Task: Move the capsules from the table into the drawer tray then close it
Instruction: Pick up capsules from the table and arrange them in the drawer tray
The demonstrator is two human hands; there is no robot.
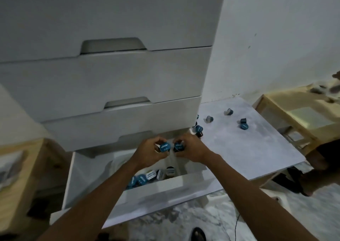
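**Head cam: both hands over the open drawer, one capsule each**

Biggest thing in shot is the white drawer unit (110, 75). Its upper drawers are shut and the bottom drawer (165, 187) is pulled out toward the camera. Right beside it on the right sits the low grey table (248, 148). Past that is a light wooden shelf unit (294, 112) against the wall.

Both arms come in from the bottom edge and meet above the back part of the open drawer. The left hand (147, 154) has its fingers curled round a blue capsule (165, 147), printed lid facing the camera. The right hand (193, 148) grips a second capsule (178, 146), dark body with a blue lid. The two capsules are almost touching.

Down in the drawer, a row of stored capsules (147, 177) lies along the inside of the front wall. It's a mix of blue and white lids, mostly tipped on their sides.

On the table there's a small cluster of capsules (198, 130) at the left edge, right by the drawer unit. A few loose capsules (243, 125) are scattered well apart toward the back. It's a bit blurry, so I can't get an exact count.
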